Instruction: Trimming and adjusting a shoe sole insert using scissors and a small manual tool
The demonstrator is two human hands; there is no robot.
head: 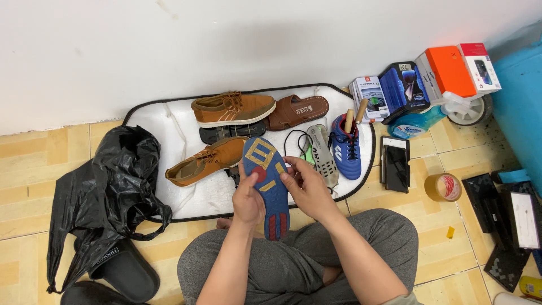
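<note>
I hold a blue shoe [267, 181] sole-up over my lap; its sole has tan and red patches. My left hand [247, 197] grips its left edge. My right hand [305, 187] holds its right edge, fingertips on the sole. Just beyond lie a tan lace-up shoe [206, 161], a grey insole [324, 155] with a black lace, and the matching blue shoe [345, 148] with two wooden handles sticking out of it.
A white mat [169, 121] also bears a second tan shoe [232, 109] and a brown sandal [296, 110]. A black plastic bag [104, 192] and black slides [127, 271] lie left. Boxes [451, 70], a phone [396, 164] and a tape roll [444, 187] sit right.
</note>
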